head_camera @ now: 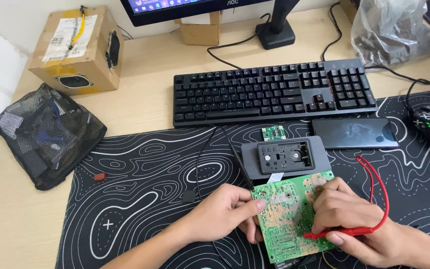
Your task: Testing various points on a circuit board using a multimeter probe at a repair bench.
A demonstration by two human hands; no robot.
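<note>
Below the black keyboard [273, 91], on a black desk mat [140, 169] printed with white contour lines, lies a green circuit board [284, 224], flat and rectangular, solder side up. Left hand [225, 211]: grip closed on the board's left edge, thumb on top, fingers beneath. Right hand [354, 219]: grip closed around a slim red probe [342, 231], its tip touching the board's lower right area; a red lead [379, 187] loops up from the probe. Just above the board sits a grey rectangular meter [284, 158] with a recessed black panel, and above that a small green square module [273, 133]. Right of the meter lies a glossy dark phone [357, 133]. Far left of the keyboard, on the pale wooden bench [140, 94], rest a black mesh pouch [48, 134] and a taped cardboard box [78, 50].
</note>
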